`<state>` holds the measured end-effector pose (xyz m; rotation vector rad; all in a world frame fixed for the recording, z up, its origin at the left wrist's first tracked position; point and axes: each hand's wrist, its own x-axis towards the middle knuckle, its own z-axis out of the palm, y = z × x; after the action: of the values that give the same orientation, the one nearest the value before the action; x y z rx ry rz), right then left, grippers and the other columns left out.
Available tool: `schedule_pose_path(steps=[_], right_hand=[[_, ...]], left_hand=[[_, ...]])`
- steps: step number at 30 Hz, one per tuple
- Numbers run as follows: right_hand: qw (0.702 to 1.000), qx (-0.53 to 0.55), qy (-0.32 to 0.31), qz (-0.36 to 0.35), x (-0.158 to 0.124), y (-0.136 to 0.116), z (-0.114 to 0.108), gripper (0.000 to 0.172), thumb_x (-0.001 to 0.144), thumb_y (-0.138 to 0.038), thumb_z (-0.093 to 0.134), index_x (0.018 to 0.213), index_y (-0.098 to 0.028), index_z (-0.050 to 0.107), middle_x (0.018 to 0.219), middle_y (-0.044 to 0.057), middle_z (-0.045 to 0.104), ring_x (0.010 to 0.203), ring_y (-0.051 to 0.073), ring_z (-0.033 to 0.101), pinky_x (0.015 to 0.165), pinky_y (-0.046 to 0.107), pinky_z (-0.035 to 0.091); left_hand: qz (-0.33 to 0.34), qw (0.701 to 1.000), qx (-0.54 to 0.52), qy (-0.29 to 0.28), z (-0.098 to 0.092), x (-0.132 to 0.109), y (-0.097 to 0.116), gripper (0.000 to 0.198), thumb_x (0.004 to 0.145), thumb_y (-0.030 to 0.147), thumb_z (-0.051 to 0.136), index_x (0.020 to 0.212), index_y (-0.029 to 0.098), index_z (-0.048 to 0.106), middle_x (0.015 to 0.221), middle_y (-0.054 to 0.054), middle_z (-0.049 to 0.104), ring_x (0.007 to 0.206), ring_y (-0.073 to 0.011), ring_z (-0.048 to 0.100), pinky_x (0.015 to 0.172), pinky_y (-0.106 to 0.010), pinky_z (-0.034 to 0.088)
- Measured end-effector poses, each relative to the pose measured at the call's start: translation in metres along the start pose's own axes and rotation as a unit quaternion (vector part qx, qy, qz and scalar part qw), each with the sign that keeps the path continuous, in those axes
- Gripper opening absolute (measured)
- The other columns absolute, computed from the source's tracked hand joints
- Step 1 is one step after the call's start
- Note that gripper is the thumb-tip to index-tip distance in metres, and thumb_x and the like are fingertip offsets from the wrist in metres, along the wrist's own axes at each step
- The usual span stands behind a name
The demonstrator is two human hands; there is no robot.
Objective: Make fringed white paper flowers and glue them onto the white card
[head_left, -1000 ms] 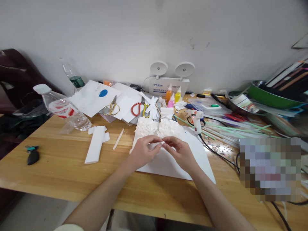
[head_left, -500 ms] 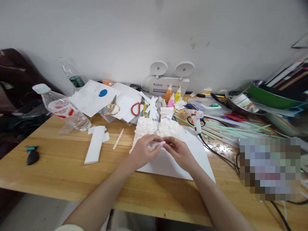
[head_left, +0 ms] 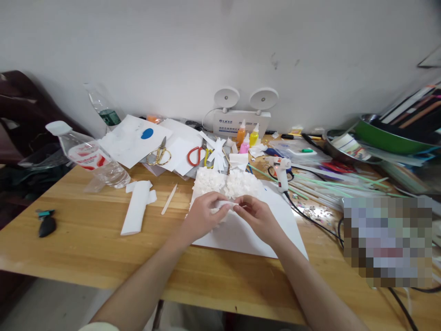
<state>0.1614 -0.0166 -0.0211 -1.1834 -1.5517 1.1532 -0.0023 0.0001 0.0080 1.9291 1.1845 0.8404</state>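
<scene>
My left hand and my right hand meet above a white sheet on the table. Between their pinched fingertips is a small strip of white paper, both hands closed on it. Clumps of crumpled white bits cover the far and left parts of the sheet, partly hidden behind my hands. A white hot glue gun stands right of the sheet, its black cord running toward the right. To the left lie a pale wooden stick and a rolled piece of white paper.
Gold scissors, red-handled scissors and paper sheets lie at the back left, near a water bottle. Small paint bottles stand before a white emergency light. Thin sticks and a green pan crowd the right.
The paper between my fingertips now shows longer and flatter, and my fingers have shifted slightly around it. Everything else on the table stays in place.
</scene>
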Motion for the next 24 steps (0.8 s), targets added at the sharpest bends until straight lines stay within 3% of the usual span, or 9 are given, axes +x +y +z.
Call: schedule_pose_path(steps=[12, 24], right_hand=[[0.999, -0.002, -0.029, -0.023, -0.002, -0.005, 0.000, 0.013, 0.081, -0.032, 0.049, 0.083, -0.019, 0.054, 0.079, 0.003, 0.056, 0.071, 0.014, 0.054, 0.067, 0.027, 0.046], [0.999, 0.007, 0.017, -0.041, -0.004, -0.001, 0.004, 0.009, 0.078, -0.028, 0.054, 0.080, -0.020, 0.056, 0.078, 0.002, 0.059, 0.073, 0.015, 0.056, 0.069, 0.029, 0.046]], left_hand=[[0.008, 1.000, -0.002, 0.012, 0.001, 0.000, 0.000, 0.011, 0.076, 0.024, 0.049, 0.074, 0.018, 0.057, 0.073, 0.000, 0.061, 0.071, -0.0124, 0.055, 0.066, -0.023, 0.042], [0.042, 0.999, 0.021, 0.016, 0.007, -0.002, -0.004, 0.015, 0.082, 0.028, 0.045, 0.081, 0.019, 0.056, 0.080, -0.001, 0.059, 0.079, -0.0133, 0.054, 0.074, -0.025, 0.040]])
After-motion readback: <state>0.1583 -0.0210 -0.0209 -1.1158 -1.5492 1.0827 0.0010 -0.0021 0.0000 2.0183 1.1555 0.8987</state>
